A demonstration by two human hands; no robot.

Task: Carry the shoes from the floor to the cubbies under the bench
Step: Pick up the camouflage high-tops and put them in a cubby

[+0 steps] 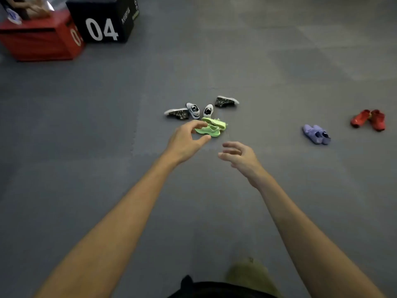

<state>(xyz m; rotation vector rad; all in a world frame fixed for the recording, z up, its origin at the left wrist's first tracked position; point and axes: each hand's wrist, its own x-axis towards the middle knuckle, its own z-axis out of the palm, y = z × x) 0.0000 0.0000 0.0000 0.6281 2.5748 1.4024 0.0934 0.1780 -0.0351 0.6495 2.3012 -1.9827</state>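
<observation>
Several shoes lie on the grey floor mat. A bright green pair point(213, 126) sits in the middle, one shoe tipped on its side. Behind it are two white-and-black sneakers point(193, 110) and two dark patterned high-tops point(226, 101), one at each end of the cluster. A lilac pair point(316, 134) and a red pair point(368, 119) lie off to the right. Both my arms are stretched out over the floor. My left hand point(185, 141) is open, its fingers spread in front of the green pair. My right hand point(240, 155) is open and holds nothing. No bench or cubbies show.
A red box point(43, 39) and a black box marked 04 point(103, 20) stand at the top left, with a person's hand resting on the red one. Grey foam floor mats point(279, 61) stretch all around. My own foot shows at the bottom edge.
</observation>
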